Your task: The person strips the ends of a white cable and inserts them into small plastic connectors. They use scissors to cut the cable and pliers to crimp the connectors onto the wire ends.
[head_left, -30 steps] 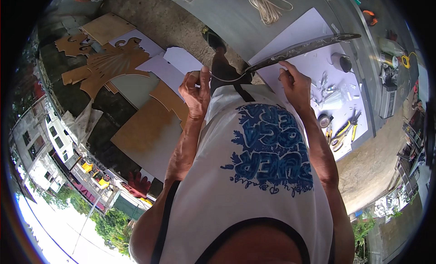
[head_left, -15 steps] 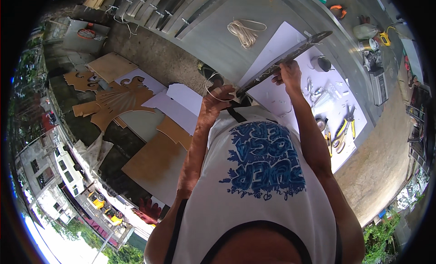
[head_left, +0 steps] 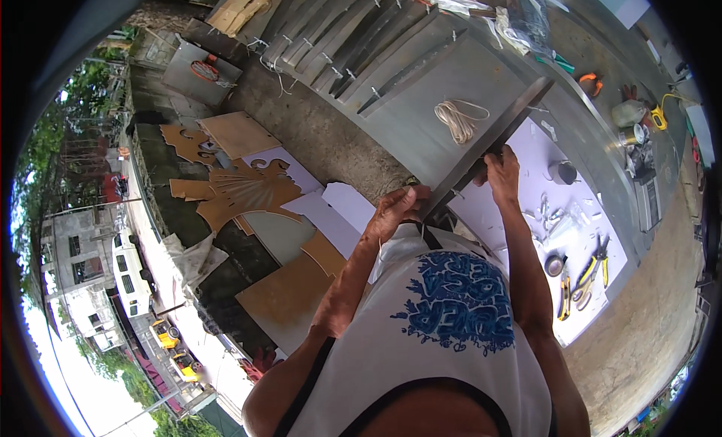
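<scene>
A long dark grey tapered strip (head_left: 492,140) slants across in front of my body, its far end up and to the right. My left hand (head_left: 398,210) is closed on its near end, and a thin white cord (head_left: 378,256) hangs by that wrist. Farther along, my right hand (head_left: 502,174) grips the lower edge, with the fingers partly hidden behind the strip. Several similar dark strips (head_left: 406,72) with white string ties lie in a row at the table's far left. A coil of white cord (head_left: 456,122) rests on the grey table (head_left: 402,140) just beyond the strip.
To the right, a white sheet (head_left: 594,317) bears pliers (head_left: 590,275), a tape roll (head_left: 554,265), a dark round container (head_left: 562,172) and plastic scraps. A metal bar (head_left: 594,128) runs behind it. Brown cut-out panels (head_left: 244,189) and white pieces lie on the left.
The strip has turned so that its broad smooth face shows instead of the rough side with white bits. Both hands still hold it. The whole view has shifted, showing more of the far table.
</scene>
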`<state>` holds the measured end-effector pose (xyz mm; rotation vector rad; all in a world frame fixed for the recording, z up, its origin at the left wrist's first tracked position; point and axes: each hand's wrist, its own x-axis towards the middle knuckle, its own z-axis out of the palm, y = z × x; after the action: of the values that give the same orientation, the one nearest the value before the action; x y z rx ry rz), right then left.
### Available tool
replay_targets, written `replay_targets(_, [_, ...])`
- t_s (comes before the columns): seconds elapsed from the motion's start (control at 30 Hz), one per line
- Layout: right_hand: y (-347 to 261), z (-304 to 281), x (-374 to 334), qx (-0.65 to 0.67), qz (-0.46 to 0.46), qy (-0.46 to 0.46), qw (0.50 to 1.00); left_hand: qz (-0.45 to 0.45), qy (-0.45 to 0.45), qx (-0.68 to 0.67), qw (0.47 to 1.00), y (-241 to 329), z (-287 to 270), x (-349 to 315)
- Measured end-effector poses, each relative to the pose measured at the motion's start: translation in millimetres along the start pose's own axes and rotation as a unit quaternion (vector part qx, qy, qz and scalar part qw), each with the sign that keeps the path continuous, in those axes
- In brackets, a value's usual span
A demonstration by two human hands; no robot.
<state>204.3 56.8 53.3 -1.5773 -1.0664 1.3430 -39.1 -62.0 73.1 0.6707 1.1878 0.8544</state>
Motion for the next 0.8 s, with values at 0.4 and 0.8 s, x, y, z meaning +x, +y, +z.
replay_targets(0.4, [-67, 120, 26, -0.052, -0.062, -0.068, 0.994, 0.056, 0.001, 0.182, 0.982, 73, -76, -9])
replay_targets(0.8, [-140, 289, 79, -0.256, -0.231, -0.109, 0.932, 0.202, 0.223, 0.446, 0.843, 124, -148, 54])
